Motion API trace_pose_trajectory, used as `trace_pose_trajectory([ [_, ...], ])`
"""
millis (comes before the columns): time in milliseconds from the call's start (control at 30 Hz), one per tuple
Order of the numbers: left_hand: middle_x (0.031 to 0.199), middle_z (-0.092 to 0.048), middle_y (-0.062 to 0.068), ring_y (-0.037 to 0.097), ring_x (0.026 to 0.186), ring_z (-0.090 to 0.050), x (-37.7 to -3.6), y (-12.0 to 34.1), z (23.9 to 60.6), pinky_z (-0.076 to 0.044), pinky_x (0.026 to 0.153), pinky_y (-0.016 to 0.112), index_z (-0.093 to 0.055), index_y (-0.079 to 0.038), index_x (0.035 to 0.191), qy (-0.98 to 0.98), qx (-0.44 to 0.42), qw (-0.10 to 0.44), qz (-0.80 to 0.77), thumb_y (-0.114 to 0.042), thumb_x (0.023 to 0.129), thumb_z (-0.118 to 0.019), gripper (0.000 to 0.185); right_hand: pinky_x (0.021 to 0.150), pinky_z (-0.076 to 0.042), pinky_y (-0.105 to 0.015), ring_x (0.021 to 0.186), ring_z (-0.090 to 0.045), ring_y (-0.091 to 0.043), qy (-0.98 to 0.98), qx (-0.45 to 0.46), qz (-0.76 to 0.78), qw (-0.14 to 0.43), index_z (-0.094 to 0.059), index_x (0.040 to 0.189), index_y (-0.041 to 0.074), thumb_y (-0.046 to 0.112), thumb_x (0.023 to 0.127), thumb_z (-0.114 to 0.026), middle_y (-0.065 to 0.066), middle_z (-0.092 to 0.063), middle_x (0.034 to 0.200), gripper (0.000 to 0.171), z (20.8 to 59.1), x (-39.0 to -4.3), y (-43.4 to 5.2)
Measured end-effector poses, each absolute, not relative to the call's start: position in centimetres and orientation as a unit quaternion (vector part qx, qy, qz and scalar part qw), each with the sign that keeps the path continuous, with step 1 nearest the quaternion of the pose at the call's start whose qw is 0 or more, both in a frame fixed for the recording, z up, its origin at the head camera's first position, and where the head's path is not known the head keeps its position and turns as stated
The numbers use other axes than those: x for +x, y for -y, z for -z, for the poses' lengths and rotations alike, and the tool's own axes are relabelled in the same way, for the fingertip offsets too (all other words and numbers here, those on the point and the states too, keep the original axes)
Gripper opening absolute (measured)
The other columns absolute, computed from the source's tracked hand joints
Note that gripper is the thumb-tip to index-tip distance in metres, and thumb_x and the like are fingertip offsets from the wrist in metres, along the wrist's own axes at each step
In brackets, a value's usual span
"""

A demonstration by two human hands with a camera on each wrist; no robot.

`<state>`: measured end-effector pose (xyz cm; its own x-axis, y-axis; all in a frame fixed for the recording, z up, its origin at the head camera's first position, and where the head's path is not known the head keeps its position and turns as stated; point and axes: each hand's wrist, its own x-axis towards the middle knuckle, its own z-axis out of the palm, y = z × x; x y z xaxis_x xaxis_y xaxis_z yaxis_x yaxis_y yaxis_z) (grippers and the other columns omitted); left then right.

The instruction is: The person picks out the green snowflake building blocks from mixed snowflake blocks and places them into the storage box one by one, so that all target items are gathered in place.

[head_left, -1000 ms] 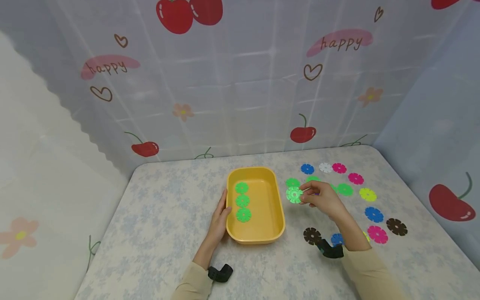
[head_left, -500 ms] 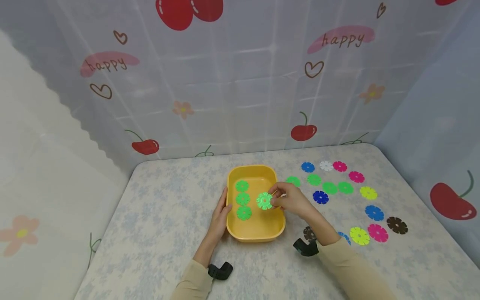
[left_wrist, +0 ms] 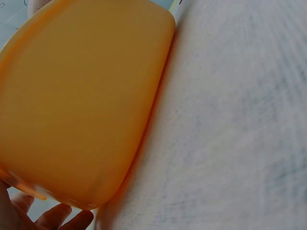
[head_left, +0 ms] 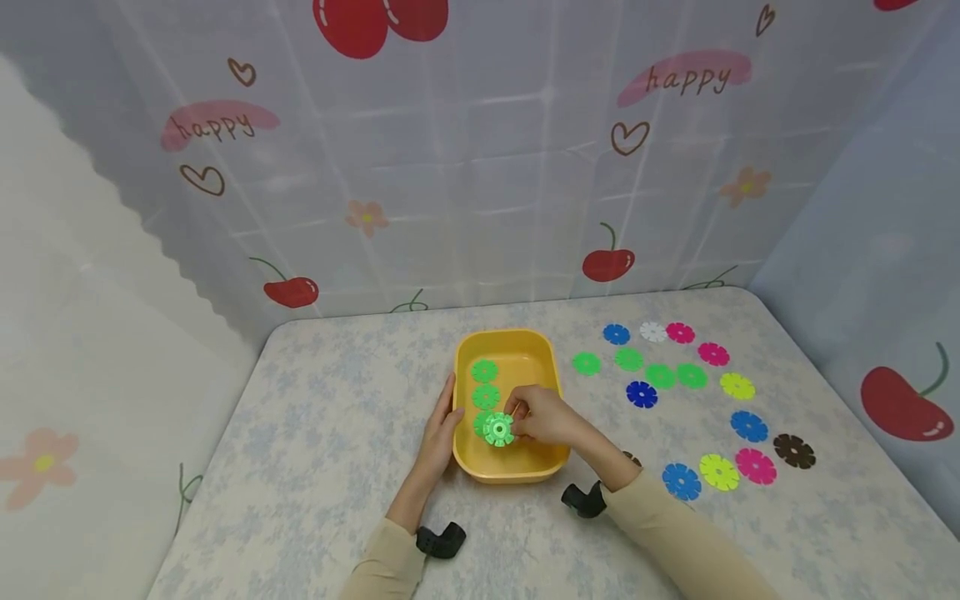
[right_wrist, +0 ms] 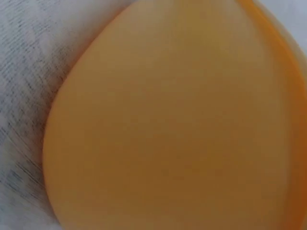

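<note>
A yellow plastic tray (head_left: 517, 472) stands on the table in the head view, three green notched plastic discs (head_left: 486, 396) in a column along its left side. My left hand (head_left: 433, 442) grips the tray's left side, thumb at the rim and fingers along the outer wall; fingertips (left_wrist: 79, 221) show at the wall's edge in the left wrist view. Inside the tray's outline, my right hand (head_left: 543, 415) pinches another green notched disc (head_left: 498, 429) by its right edge. This disc overlaps the nearest of the column. The right wrist view shows only the tray's wall (right_wrist: 168, 120) and tablecloth.
Right of the tray lie loose notched discs: several green ones (head_left: 660, 377), a dark blue one (head_left: 642, 395), lighter blue ones (head_left: 682, 482), yellow ones (head_left: 737, 386), pink ones (head_left: 755, 466), a white one (head_left: 653, 332) and brown ones (head_left: 794, 451). A printed curtain (head_left: 480, 183) hangs behind.
My right hand has carried its green disc leftward from among the loose discs, over the tray's right rim, to the front of the green column. The left hand keeps its hold on the tray.
</note>
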<state>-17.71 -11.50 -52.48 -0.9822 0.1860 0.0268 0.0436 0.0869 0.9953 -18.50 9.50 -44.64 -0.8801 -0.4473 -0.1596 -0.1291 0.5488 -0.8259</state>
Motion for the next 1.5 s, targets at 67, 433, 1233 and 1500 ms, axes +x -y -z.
trace_pose_trajectory([
  [67,0.165,-0.009,-0.006,0.017,0.152,-0.008,-17.7,11.5,52.4,-0.013,0.123,0.045,-0.011,-0.023,0.159,-0.735,0.080,0.053,-0.671,-0.020,0.107,-0.034,0.057,0.053,-0.050,-0.026,0.065,-0.067,-0.031,-0.861,-0.170,0.440,0.189,-0.063,0.095,-0.002,-0.007,0.083,-0.065,-0.007,-0.060,0.071,0.013,45.0,-18.5,-9.2],
  [433,0.166,-0.008,-0.001,0.019,0.153,-0.006,-17.8,11.6,52.6,-0.009,0.123,0.047,-0.011,-0.020,0.159,-0.739,0.097,0.042,-0.666,-0.018,0.107,-0.033,0.057,0.053,-0.051,-0.026,0.057,-0.065,-0.021,-0.859,-0.172,0.429,0.221,-0.063,0.089,-0.004,-0.009,0.082,-0.068,-0.007,-0.061,0.066,0.010,46.3,-17.9,-8.2],
  [1233,0.166,-0.008,-0.002,0.020,0.153,-0.005,-17.7,11.6,52.5,-0.010,0.123,0.047,-0.011,-0.022,0.159,-0.733,0.090,0.050,-0.672,-0.020,0.107,-0.034,0.057,0.049,-0.050,-0.024,0.053,-0.067,-0.018,-0.852,-0.139,0.446,0.238,-0.062,0.087,-0.003,-0.010,0.081,-0.067,-0.010,-0.064,0.061,0.010,47.4,-17.6,-7.3],
  [1500,0.165,-0.008,-0.004,0.019,0.153,-0.006,-17.7,11.6,52.4,-0.011,0.123,0.046,-0.011,-0.023,0.159,-0.734,0.080,0.059,-0.671,-0.019,0.107,-0.034,0.057,0.048,-0.049,-0.023,0.054,-0.068,-0.020,-0.853,-0.135,0.444,0.239,-0.062,0.087,-0.003,-0.009,0.080,-0.067,-0.010,-0.066,0.061,0.010,47.5,-17.6,-7.3],
])
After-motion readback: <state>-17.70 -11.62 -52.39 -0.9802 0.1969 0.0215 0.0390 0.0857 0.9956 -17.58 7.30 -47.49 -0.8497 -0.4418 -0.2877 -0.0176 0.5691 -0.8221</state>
